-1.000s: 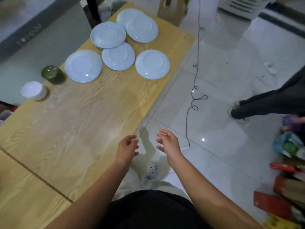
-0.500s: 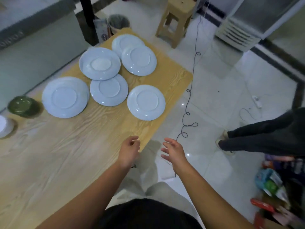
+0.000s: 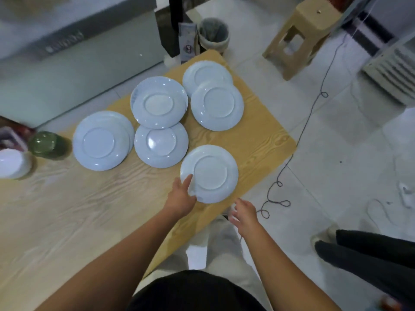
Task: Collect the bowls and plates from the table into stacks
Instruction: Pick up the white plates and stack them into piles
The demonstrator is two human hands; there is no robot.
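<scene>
Near frame centre the left hand (image 3: 181, 198) lays seemingly straight fingers on the lower-left rim of the nearest plate (image 3: 211, 173), while the right hand (image 3: 244, 213) hovers open just lower right of it.

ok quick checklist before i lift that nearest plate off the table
1. Left hand on the nearest plate: ok, it touches the near-left rim.
2. Firm grip on that rim: cannot tell, no curl round it shows.
3. Right hand free to help: ok, open, holds nothing, just off the table edge.
4. Nothing lying on the plate: ok.
5. Plate fully on the table: ok, though close to the edge.
</scene>
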